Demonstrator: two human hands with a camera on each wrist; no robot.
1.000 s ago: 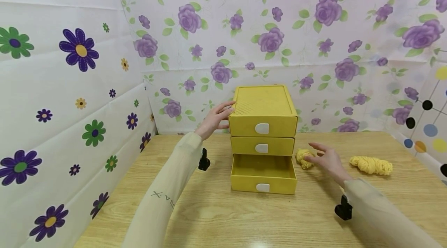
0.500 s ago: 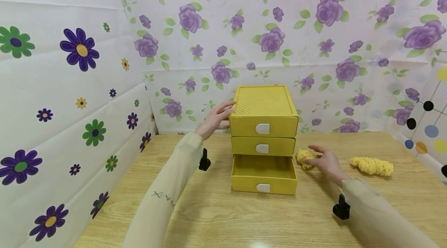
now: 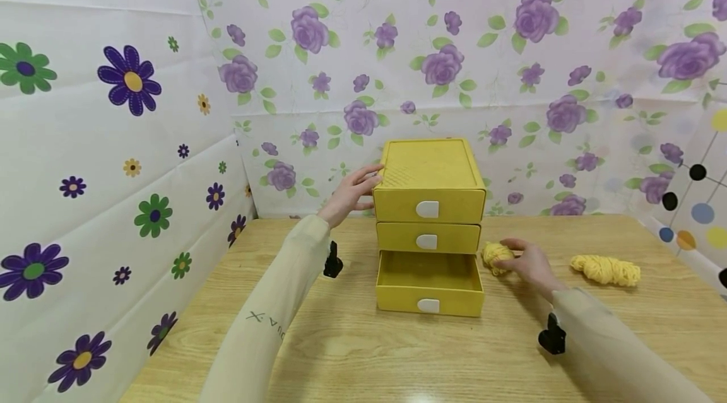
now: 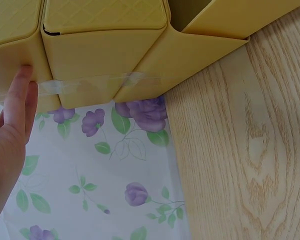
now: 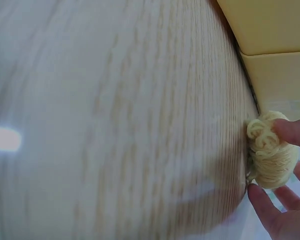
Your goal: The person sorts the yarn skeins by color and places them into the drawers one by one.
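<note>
A yellow three-drawer box (image 3: 431, 166) stands on the table, its bottom drawer (image 3: 397, 299) pulled out with a bare inside. My left hand (image 3: 348, 198) rests with extended fingers against the box's upper left side; the left wrist view shows its fingertips (image 4: 24, 72) touching the side wall. Right of the box, my right hand (image 3: 532, 265) holds a yellow skein of yarn (image 3: 495, 258) on the tabletop. In the right wrist view, thumb and fingers surround the yarn (image 5: 270, 165) from opposite sides, the hand partly cut off by the frame.
Another yellow skein of yarn (image 3: 605, 269) lies farther right on the wooden table (image 3: 352, 352). Behind the box hangs a purple-flowered cloth wall (image 3: 318, 100). A wall with daisies (image 3: 113, 157) borders the left side. Clear tape (image 4: 100, 84) runs along the box's side.
My right hand has moved slightly left and its fingers have closed around the nearer skein of yarn. The left hand and the box have stayed in place.
</note>
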